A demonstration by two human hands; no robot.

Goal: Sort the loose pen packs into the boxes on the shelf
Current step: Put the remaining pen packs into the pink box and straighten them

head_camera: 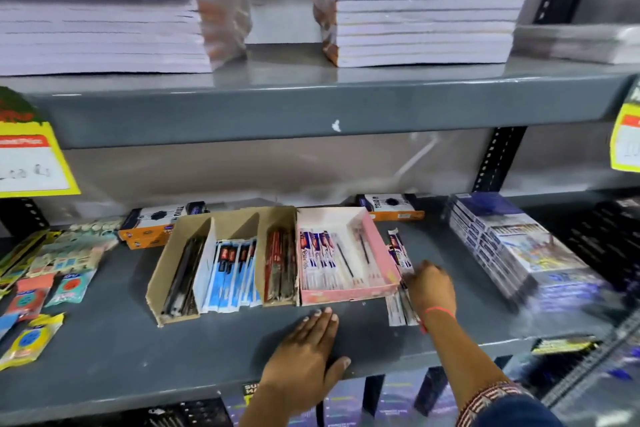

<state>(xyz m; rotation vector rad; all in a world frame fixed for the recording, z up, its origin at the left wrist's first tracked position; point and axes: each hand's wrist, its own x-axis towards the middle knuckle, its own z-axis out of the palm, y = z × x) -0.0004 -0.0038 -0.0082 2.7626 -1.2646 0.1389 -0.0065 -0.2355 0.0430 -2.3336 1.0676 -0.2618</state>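
Pen packs (401, 274), flat, purple-and-white

Right hand (431, 288) seemingly on loose packs (401, 302)

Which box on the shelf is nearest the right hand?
The pink box, rightmost in the row; the right hand is just beside it. The brown cardboard box lies further left.

The left hand (304, 354) is lying flat and palm down, its fingers stretched forward and held together, the thumb sticking out to the right. The right hand (431, 288) is reaching further forward on an extended arm, its back turned up and its fingers curling downward. A red thread (438, 311) is circling the right wrist.
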